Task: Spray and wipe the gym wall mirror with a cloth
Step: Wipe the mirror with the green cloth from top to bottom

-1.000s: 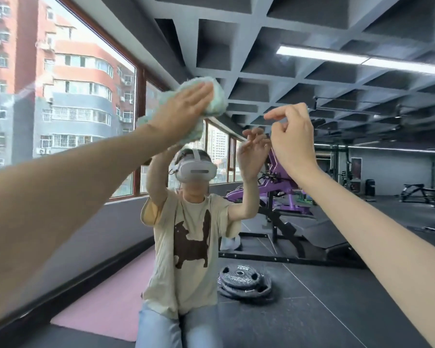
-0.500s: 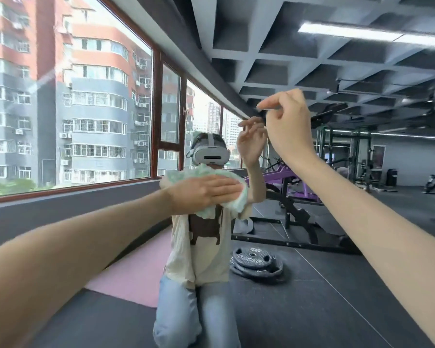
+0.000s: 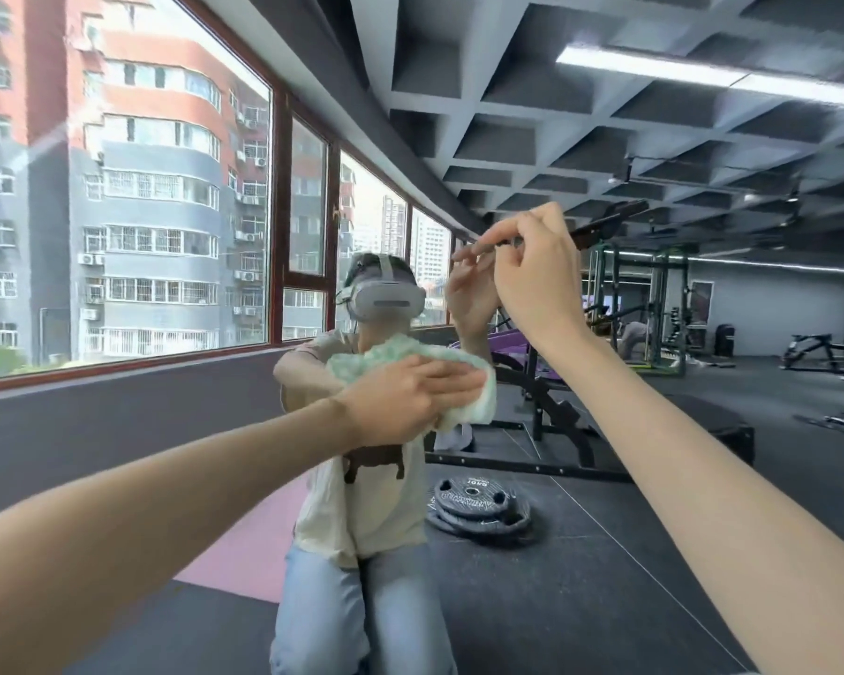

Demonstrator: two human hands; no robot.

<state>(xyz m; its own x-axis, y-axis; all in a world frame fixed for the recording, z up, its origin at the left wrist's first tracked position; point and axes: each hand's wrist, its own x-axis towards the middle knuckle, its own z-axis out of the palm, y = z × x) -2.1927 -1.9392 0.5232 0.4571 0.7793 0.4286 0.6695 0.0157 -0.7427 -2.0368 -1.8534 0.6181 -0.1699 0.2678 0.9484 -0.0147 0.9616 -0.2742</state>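
there is one cloth [image 3: 476, 406], one mirror [image 3: 176, 421] and two hands. the mirror fills the whole view in front. the cloth is pale green and white, bunched, and lies flat against the glass near the middle, under the left hand [image 3: 400, 404]. its long side runs from left to right and drops a little on the right end. the left fingers [image 3: 451, 382] are straight, pressed together, and point right. the right hand [image 3: 537, 270] is raised higher, to the right of the cloth, with curled fingers; if it pinches something i cannot tell. the glass shows a stack of weight plates [image 3: 478, 504] on the floor.
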